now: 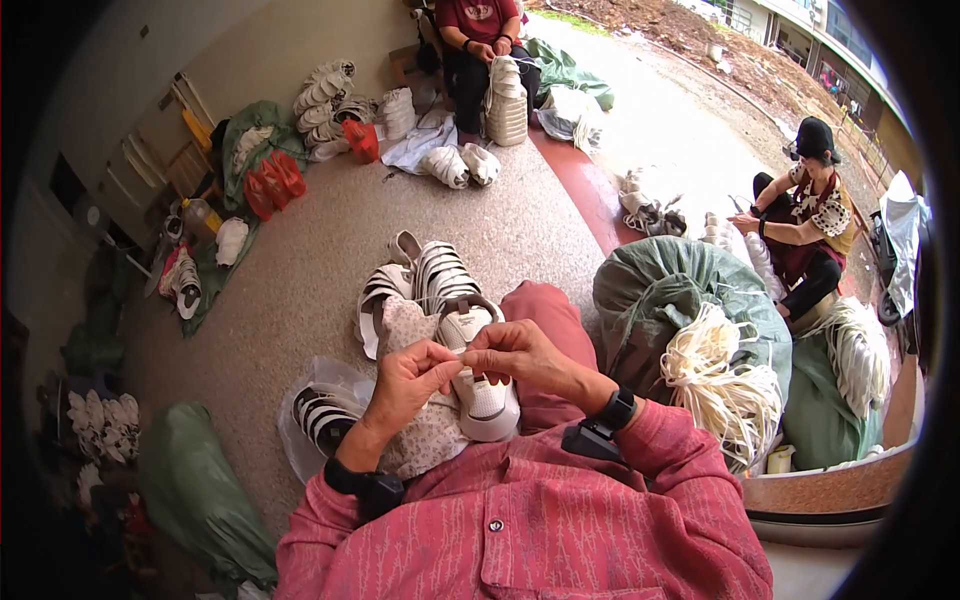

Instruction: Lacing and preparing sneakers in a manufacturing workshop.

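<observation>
A white shoe upper (483,395) with dark trim lies on a patterned cloth (425,440) across my lap. My left hand (408,377) and my right hand (520,352) meet just above it, fingertips pinched together on a thin pale lace strip (458,352) at the top of the upper. Both wrists wear dark bands. Beyond my knees a pile of white striped shoe uppers (425,280) rests on the floor. A clear plastic bag (322,412) with more striped uppers sits to the left of my lap.
A green sack (655,290) with a bundle of pale strips (722,380) stands at my right. Two other people (810,225) (480,40) sit working further off, with stacks of white uppers (506,100). Red bags (275,180) and more shoe parts lie at the far left.
</observation>
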{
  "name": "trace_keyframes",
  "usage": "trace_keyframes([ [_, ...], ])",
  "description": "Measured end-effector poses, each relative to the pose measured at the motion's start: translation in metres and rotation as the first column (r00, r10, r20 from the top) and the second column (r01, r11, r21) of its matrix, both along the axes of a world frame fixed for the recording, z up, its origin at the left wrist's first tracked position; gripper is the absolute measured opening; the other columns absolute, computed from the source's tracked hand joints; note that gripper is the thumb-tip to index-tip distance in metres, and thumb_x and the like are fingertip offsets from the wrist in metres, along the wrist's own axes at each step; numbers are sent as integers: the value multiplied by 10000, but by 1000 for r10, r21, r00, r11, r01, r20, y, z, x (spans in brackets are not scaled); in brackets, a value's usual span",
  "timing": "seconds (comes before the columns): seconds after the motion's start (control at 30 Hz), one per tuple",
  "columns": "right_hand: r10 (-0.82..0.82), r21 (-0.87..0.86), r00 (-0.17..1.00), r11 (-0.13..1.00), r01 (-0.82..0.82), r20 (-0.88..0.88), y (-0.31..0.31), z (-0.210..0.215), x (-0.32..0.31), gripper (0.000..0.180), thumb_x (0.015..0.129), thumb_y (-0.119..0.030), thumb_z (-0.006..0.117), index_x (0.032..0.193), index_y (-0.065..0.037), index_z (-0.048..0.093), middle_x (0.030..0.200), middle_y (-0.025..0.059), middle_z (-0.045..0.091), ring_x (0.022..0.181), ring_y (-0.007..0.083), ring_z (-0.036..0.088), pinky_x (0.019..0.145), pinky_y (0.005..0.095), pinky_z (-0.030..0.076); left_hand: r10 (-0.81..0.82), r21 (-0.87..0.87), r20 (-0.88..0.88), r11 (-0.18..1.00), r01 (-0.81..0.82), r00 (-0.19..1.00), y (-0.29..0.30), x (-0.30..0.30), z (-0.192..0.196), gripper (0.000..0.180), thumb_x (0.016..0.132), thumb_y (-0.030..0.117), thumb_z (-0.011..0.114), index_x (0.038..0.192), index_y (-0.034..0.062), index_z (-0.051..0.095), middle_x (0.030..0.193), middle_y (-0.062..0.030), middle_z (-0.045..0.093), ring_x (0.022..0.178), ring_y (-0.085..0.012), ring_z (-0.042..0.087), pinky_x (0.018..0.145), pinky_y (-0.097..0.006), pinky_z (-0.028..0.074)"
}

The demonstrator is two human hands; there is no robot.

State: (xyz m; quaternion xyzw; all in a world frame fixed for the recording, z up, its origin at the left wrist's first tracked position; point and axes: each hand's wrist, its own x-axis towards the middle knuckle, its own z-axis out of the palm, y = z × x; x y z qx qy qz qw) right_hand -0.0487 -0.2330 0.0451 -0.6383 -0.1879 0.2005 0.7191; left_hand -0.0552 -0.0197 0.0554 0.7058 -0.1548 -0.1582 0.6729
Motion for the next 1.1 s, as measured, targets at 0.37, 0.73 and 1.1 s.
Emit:
trace_keyframes([
  [0.37, -53, -287, 995, 955, 76, 86, -12, -48, -10, 534, 939, -232, 571, 1381, -26, 353, 652, 58, 563, 587, 125, 518, 562, 296, 429, 78, 349, 614, 866, -359, 785, 2, 25, -47, 58, 754, 29, 695, 804, 38, 666, 767, -84, 593, 672, -238, 599, 595, -312, 460],
  [0.73, 311, -745, 790, 616, 256, 529, 7, -53, -11, 847, 853, -449, 605, 1458, -32, 182, 635, 182, 604, 554, 345, 611, 503, 421, 466, 290, 158, 398, 913, -377, 870, 6, 26, -64, 52, 809, 36, 684, 853, 9, 676, 785, -11, 607, 675, -80, 561, 609, -220, 454],
  [1.1, 372, -809, 850, 580, 100, 372, 15, -46, -10, 875, 809, -412, 658, 1456, -59, 185, 700, 225, 612, 662, 401, 624, 599, 469, 473, 231, 279, 424, 887, -369, 876, 7, 31, -69, 76, 799, 67, 678, 842, 5, 679, 748, -24, 620, 669, -80, 557, 610, -231, 447],
])
